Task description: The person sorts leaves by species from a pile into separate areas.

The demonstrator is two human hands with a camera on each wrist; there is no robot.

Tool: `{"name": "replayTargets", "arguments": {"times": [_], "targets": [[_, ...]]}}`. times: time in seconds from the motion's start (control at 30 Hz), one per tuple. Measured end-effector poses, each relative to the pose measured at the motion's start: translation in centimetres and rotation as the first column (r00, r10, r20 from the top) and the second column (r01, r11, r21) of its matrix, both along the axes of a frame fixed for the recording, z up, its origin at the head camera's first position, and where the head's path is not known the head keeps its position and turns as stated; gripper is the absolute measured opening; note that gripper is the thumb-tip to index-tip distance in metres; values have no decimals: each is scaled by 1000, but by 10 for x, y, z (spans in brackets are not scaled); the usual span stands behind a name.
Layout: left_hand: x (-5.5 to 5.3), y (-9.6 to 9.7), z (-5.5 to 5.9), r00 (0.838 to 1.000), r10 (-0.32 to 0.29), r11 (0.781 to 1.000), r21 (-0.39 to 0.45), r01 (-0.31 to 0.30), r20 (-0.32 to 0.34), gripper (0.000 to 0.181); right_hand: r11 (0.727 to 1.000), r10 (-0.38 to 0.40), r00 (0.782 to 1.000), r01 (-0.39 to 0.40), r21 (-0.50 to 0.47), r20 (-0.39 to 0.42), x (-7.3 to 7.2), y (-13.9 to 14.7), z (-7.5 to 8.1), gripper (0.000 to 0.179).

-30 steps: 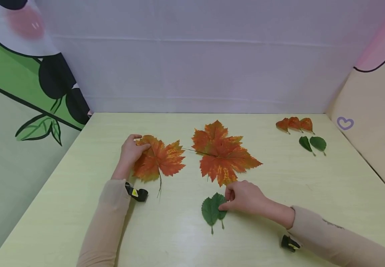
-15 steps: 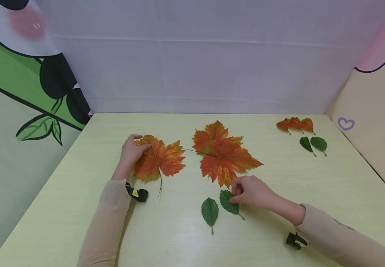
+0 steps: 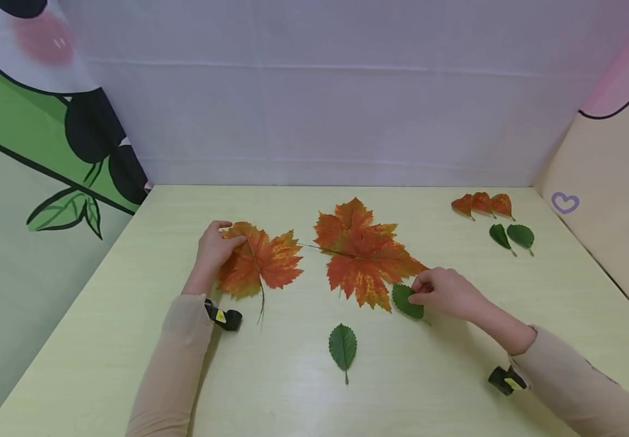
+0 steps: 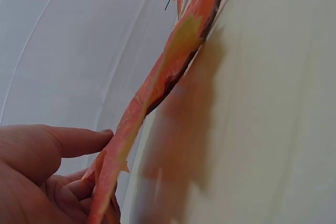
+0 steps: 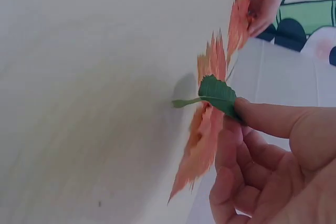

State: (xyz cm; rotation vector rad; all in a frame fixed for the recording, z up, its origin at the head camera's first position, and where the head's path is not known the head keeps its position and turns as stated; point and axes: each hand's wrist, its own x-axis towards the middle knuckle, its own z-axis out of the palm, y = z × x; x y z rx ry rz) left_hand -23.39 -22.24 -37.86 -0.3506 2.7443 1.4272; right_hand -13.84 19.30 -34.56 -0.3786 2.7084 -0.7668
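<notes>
My left hand (image 3: 218, 246) pinches the edge of an orange maple leaf (image 3: 270, 261) at the left; in the left wrist view the thumb lies on one face of that leaf (image 4: 139, 114), fingers behind it. A small green leaf (image 3: 406, 301) with a toothed edge is pinched between the thumb and fingers of my right hand (image 3: 445, 292). In the right wrist view its stem (image 5: 185, 103) points away from the hand. Beside it, larger orange maple leaves (image 3: 363, 249) overlap in the middle of the table. Another green leaf (image 3: 343, 347) lies nearer the front.
At the back right, several small orange leaves (image 3: 481, 204) lie in a row, with two green leaves (image 3: 511, 236) just in front of them. A pale cloth (image 3: 319, 121) stands behind the table (image 3: 270, 382), and printed panels flank both sides.
My right hand has drawn one green leaf away from the other, moving it right and farther back to beside the middle maple leaves. My left hand has stayed in place.
</notes>
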Motion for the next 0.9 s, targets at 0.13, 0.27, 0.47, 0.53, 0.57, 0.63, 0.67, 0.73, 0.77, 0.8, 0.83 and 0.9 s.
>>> {"name": "replayTargets", "arguments": {"times": [0.13, 0.27, 0.47, 0.53, 0.57, 0.63, 0.67, 0.73, 0.77, 0.8, 0.83, 0.9], "targets": [[1, 0, 0, 1000, -3, 1000, -1, 3, 4, 58, 999, -28, 1000, 28, 14, -7, -10, 18, 1, 14], [1, 1, 1, 1000, -1, 1000, 5, 1, 10, 58, 998, -54, 998, 54, 18, 13, -20, 35, 0, 14], [1, 2, 1, 1000, 7, 1000, 4, -7, 18, 57, 995, -94, 996, 93, 40, 10, -37, 61, -3, 18], [1, 2, 1, 1000, 7, 1000, 3, -7, 13, 57, 992, -119, 993, 118, 50, 9, -43, 71, -4, 24], [2, 2, 1, 1000, 5, 1000, 2, -5, 9, 57, 990, -134, 991, 133, 54, 9, -47, 76, -5, 29], [1, 1, 0, 1000, 6, 1000, 3, -6, 6, 57, 984, -170, 985, 169, 57, 12, -52, 85, -7, 36], [1, 1, 0, 1000, 6, 1000, 3, -6, 4, 57, 981, -189, 982, 188, 56, 13, -54, 90, -7, 38], [0, 1, 0, 1000, 7, 1000, 2, -7, 6, 57, 973, -222, 975, 221, 60, 2, -59, 98, -8, 40], [0, 1, 0, 1000, 7, 1000, 1, -7, 6, 57, 969, -239, 971, 239, 60, -7, -61, 102, -8, 40], [0, 1, -1, 1000, 7, 1000, 1, -7, 6, 57, 966, -252, 968, 253, 61, -20, -63, 105, -9, 40], [0, 1, -1, 1000, 8, 1000, 4, -8, 6, 57, 962, -264, 964, 266, 66, -35, -65, 109, -9, 40], [0, 1, -1, 1000, 7, 1000, 3, -7, 5, 56, 953, -289, 955, 293, 75, -61, -69, 116, -10, 42]]}}
